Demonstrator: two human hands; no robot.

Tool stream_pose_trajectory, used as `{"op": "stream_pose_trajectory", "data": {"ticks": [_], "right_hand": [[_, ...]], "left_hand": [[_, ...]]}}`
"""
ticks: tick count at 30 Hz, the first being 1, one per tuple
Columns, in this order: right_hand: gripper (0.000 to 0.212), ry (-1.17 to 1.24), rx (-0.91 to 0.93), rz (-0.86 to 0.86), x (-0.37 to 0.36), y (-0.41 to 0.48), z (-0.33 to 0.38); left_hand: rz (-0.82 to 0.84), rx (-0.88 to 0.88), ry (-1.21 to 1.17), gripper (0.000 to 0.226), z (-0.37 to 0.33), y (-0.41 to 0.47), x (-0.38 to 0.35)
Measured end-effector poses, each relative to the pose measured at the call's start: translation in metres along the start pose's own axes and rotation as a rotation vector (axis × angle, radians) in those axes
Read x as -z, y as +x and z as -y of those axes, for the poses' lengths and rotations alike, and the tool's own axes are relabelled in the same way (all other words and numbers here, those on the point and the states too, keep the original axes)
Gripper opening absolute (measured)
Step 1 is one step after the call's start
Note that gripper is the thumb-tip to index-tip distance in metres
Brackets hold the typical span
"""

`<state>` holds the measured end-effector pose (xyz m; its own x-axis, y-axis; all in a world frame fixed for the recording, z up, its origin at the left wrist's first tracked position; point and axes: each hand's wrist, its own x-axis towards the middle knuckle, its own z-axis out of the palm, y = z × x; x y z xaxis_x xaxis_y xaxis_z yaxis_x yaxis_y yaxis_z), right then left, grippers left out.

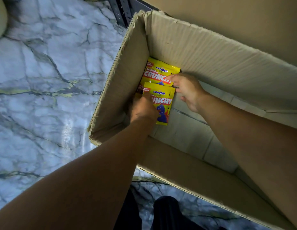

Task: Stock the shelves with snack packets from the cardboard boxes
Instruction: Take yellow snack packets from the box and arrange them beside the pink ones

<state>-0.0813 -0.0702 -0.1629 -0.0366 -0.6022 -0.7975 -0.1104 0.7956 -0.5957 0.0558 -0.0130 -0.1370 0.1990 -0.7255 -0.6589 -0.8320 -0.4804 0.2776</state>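
An open cardboard box [202, 52] stands on the floor, and both my arms reach down into it. At its far left corner lie two yellow snack packets printed CRUNCHY. My left hand [142, 108] grips the nearer packet [164, 103] at its left edge, its fingers hidden behind the pack. My right hand [186, 90] pinches the right edge of the farther packet [159, 73], which leans against the box wall. The rest of the box bottom is bare cardboard.
The box stands on a white and grey marble floor [44, 88]. A dark metal shelf upright [121, 10] rises behind the box's far corner. A box flap [194, 176] folds out toward me, above my dark-clothed legs [166, 211].
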Motion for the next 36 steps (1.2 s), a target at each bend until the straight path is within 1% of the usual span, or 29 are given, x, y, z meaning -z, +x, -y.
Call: {"op": "stream_pose_trajectory", "data": {"ticks": [3, 6, 8, 10, 13, 15, 18, 20, 23, 27, 32, 36], "right_hand": [[0.029, -0.056, -0.011, 0.032, -0.012, 0.0, -0.006], [0.031, -0.044, -0.003, -0.011, -0.023, -0.003, -0.008], [0.025, 0.001, 0.031, -0.045, -0.023, -0.004, -0.01], [0.015, 0.025, 0.073, -0.06, -0.017, -0.009, -0.01], [0.003, -0.004, 0.159, -0.099, -0.003, -0.025, -0.009], [0.005, -0.026, 0.211, -0.13, 0.01, -0.04, -0.008], [0.018, -0.085, 0.225, -0.212, 0.031, -0.069, -0.004], [0.023, -0.136, 0.227, -0.26, 0.046, -0.097, 0.002], [0.024, -0.179, 0.219, -0.291, 0.068, -0.145, 0.017], [0.026, -0.166, 0.244, -0.324, 0.099, -0.225, 0.054], [0.026, -0.15, 0.303, -0.38, 0.137, -0.336, 0.116], [0.022, -0.184, 0.418, -0.371, 0.162, -0.435, 0.174]], "left_hand": [[0.062, 0.019, -0.011, 0.036, 0.004, 0.0, 0.006], [0.101, 0.002, 0.002, 0.033, 0.007, -0.003, 0.012], [0.099, -0.007, -0.029, 0.022, 0.009, -0.006, 0.014], [0.104, 0.006, -0.094, 0.011, 0.009, -0.011, 0.018], [0.09, -0.002, -0.158, 0.01, 0.005, -0.026, 0.025], [0.062, -0.012, -0.189, 0.01, 0.001, -0.041, 0.031], [0.055, 0.012, -0.22, 0.011, -0.007, -0.069, 0.046], [0.064, 0.027, -0.235, 0.016, -0.015, -0.095, 0.059], [0.06, 0.0, -0.279, 0.019, -0.03, -0.134, 0.083], [0.018, -0.063, -0.303, 0.02, -0.06, -0.191, 0.125], [-0.009, -0.133, -0.388, 0.03, -0.11, -0.275, 0.2], [-0.069, -0.207, -0.484, 0.029, -0.156, -0.347, 0.264]]}}
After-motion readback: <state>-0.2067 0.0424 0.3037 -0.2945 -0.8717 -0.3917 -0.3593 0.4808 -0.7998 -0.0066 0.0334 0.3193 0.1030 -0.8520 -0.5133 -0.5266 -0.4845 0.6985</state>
